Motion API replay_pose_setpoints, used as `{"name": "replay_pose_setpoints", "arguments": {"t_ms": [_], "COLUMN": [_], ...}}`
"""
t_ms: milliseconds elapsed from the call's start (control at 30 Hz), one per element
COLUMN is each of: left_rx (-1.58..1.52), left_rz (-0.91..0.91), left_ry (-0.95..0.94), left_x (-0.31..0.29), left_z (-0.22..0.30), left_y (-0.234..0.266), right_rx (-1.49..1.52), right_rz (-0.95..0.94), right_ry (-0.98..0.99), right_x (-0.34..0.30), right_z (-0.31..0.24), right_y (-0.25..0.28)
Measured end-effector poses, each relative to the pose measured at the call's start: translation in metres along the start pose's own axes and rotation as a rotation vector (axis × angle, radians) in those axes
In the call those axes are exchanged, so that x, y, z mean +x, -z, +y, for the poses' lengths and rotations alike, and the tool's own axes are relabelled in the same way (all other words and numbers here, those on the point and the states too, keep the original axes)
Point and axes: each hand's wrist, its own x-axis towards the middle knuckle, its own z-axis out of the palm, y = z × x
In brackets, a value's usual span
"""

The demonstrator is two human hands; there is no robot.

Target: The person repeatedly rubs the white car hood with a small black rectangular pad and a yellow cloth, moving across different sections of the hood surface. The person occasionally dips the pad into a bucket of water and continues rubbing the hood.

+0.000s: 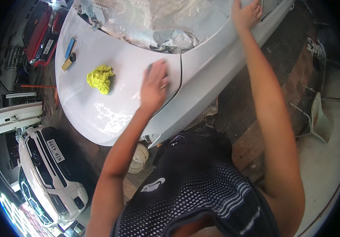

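Observation:
My left hand lies on the white car hood, near the seam with the fender. Its fingers are pressed together and slightly blurred. A bit of something dark shows at their left edge, too hidden to name. Far to the right, my right hand rests with fingers stretched out on the white body beside the covered windshield, and nothing shows in it. A crumpled yellow cloth sits on the hood left of my left hand. Beyond it lie a blue block and a tan block.
Newspaper and plastic sheeting cover the windshield area. A whitish bucket stands on the floor below the hood's near edge. At left are a white vehicle and a red car. A chair-like object stands at right.

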Motion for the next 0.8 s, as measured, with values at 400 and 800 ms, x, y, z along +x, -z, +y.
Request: {"name": "replay_pose_setpoints", "arguments": {"t_ms": [400, 800], "left_rx": [0.11, -0.028], "left_rz": [0.034, 0.296], "left_ry": [0.079, 0.057], "left_x": [-0.023, 0.022], "left_z": [-0.023, 0.021], "left_y": [-0.001, -0.043], "right_rx": [-0.012, -0.032], "right_rz": [0.008, -0.057], "right_ry": [0.002, 0.104], "right_x": [-0.005, 0.008], "right_z": [0.002, 0.019], "right_y": [-0.005, -0.013]}}
